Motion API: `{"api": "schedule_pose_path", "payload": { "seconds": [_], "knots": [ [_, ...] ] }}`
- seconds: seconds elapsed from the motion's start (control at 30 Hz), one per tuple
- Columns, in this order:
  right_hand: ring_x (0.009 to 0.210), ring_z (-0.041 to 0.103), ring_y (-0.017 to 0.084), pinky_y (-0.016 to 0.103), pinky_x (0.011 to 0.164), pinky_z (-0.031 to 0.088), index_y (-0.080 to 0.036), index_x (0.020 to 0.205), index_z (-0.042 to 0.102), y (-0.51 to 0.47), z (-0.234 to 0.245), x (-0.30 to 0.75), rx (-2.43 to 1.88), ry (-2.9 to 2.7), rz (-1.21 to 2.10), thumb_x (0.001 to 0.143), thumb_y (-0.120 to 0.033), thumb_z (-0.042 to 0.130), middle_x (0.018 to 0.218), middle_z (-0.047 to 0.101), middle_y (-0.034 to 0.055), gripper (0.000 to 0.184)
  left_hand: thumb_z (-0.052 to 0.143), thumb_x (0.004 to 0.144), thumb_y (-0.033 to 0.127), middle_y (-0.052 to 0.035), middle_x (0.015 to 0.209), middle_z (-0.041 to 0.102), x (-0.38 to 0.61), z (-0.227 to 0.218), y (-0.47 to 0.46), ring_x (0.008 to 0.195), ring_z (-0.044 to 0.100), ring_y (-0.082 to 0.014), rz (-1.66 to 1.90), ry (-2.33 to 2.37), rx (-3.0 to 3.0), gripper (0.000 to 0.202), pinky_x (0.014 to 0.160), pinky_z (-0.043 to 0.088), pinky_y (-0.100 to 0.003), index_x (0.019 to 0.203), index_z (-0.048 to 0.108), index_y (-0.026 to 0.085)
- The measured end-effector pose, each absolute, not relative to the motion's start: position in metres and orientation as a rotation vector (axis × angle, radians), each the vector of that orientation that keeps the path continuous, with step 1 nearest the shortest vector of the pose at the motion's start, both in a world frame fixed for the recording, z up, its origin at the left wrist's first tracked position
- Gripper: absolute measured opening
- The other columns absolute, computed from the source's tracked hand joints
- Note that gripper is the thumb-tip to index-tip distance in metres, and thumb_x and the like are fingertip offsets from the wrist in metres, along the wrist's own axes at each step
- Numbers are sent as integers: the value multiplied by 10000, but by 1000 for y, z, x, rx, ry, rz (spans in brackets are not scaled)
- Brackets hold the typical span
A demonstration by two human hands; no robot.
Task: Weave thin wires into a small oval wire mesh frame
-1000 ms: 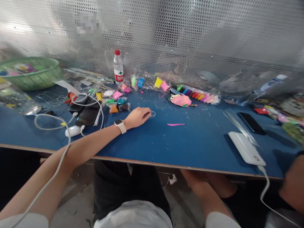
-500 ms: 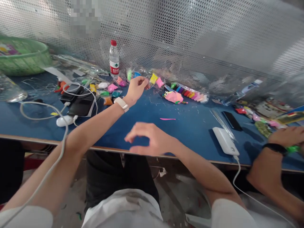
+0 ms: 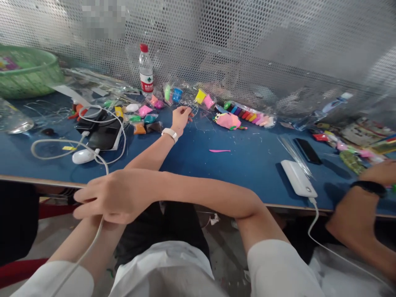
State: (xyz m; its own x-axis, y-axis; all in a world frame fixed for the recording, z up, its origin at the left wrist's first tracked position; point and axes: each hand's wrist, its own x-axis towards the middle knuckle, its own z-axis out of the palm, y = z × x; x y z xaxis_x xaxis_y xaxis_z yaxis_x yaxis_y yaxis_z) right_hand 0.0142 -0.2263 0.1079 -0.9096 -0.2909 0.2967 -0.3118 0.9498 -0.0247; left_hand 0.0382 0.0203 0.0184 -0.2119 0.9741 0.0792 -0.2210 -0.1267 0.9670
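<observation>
My left hand (image 3: 182,118) reaches to the back of the table, beside crinkled clear wrap. Its fingers are pinched together, with a small reddish-brown bit at the tips that I cannot make out. My right hand (image 3: 116,196) crosses over my left forearm, fingers apart and loosely bent. A white cable (image 3: 107,168) passes behind that hand; whether they touch is hidden. Right of my left hand lies a pink clay figure (image 3: 228,121) with a yellow-green head. A pink plastic modelling knife (image 3: 219,151) rests on the blue table (image 3: 192,161).
Bagged clay (image 3: 144,110) and a water bottle (image 3: 146,72) stand left of my left hand. A black power bank (image 3: 103,134) lies by the cable. To the right are a clay strip (image 3: 252,116), a white power bank (image 3: 298,178), a phone (image 3: 307,151) and another person's arm (image 3: 355,218).
My right hand has swung left from the table's front edge to over my left forearm. My left hand remains at the back, fingers still pinched. The view has shifted slightly.
</observation>
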Motion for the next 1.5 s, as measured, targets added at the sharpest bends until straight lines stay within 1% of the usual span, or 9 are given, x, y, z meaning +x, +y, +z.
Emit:
{"api": "schedule_pose_path", "payload": {
  "seconds": [0.1, 0.23, 0.37, 0.5, 0.6, 0.83, 1.0, 1.2, 1.5],
  "knots": [
    [1240, 728, 169, 223, 1143, 524, -118, 1336, 837, -213, 109, 33, 543, -2839, 234, 1040, 99, 580, 1330, 829, 87, 448, 626, 1124, 96, 5, 758, 703, 36, 15, 20, 537, 601, -74, 1525, 1144, 1001, 258, 543, 402, -231, 886, 624, 195],
    [1206, 723, 104, 183, 1104, 490, -126, 1301, 805, -211, 95, 17, 389, -2805, 382, 1228, -48, 419, 1299, 805, 92, 401, 619, 1118, 100, 11, 755, 701, 33, 11, 21, 541, 596, -71, 1519, 1161, 991, 279, 537, 398, -225, 857, 600, 197],
    [1055, 737, 83, 199, 950, 536, -192, 1143, 806, -219, 87, -25, 276, -2845, 292, 1243, -95, 437, 1214, 811, 29, 394, 632, 1111, 110, 14, 743, 689, 32, 7, 21, 534, 591, -72, 1524, 1150, 1015, 271, 543, 402, -227, 859, 594, 203],
    [962, 769, 85, 209, 853, 581, -322, 962, 806, -224, 90, -56, 562, -2836, 426, 1176, -30, 534, 1083, 849, -140, 453, 638, 1114, 116, 8, 731, 689, 34, 5, 19, 528, 587, -81, 1497, 1116, 1072, 291, 548, 402, -241, 840, 597, 206],
    [983, 776, 59, 160, 890, 556, -377, 1025, 829, -220, 89, -56, 747, -2802, 482, 1198, -75, 547, 1109, 866, -194, 448, 638, 1135, 147, -4, 795, 745, 35, 6, 18, 535, 603, -86, 1502, 1095, 1077, 257, 554, 418, -248, 887, 606, 210],
    [1364, 691, 217, 402, 1249, 490, -223, 1321, 791, -151, 71, 52, 36, -2593, 138, 1228, -209, 511, 1307, 836, 60, 296, 632, 1153, 120, -22, 884, 803, 34, 12, 20, 693, 754, -103, 1507, 1034, 1114, 188, 638, 513, -231, 987, 604, 205],
    [1237, 710, 304, 537, 1183, 559, -253, 1243, 755, -59, 41, 170, -721, -1890, 111, 1159, -418, 601, 1222, 780, 117, 241, 716, 1081, 54, -29, 835, 809, 27, 17, 15, 684, 743, -100, 1414, 951, 1251, 245, 655, 528, -228, 876, 649, 172],
    [929, 761, 270, 464, 878, 670, -247, 1147, 727, -6, -7, 218, -1067, -1513, 606, 918, -892, 731, 1042, 784, 101, 685, 763, 1078, 102, -61, 852, 854, 16, 6, -3, 691, 794, -111, 1306, 852, 1436, 201, 627, 532, -209, 912, 675, 174],
    [808, 765, 250, 442, 793, 676, -256, 1005, 762, -23, -18, 207, -1006, -1551, 720, 861, -1026, 672, 896, 791, 69, 789, 747, 1117, 195, -70, 867, 856, 15, 2, -17, 727, 823, -146, 1210, 887, 1515, 212, 634, 552, -226, 907, 721, 176]
  ]
}}
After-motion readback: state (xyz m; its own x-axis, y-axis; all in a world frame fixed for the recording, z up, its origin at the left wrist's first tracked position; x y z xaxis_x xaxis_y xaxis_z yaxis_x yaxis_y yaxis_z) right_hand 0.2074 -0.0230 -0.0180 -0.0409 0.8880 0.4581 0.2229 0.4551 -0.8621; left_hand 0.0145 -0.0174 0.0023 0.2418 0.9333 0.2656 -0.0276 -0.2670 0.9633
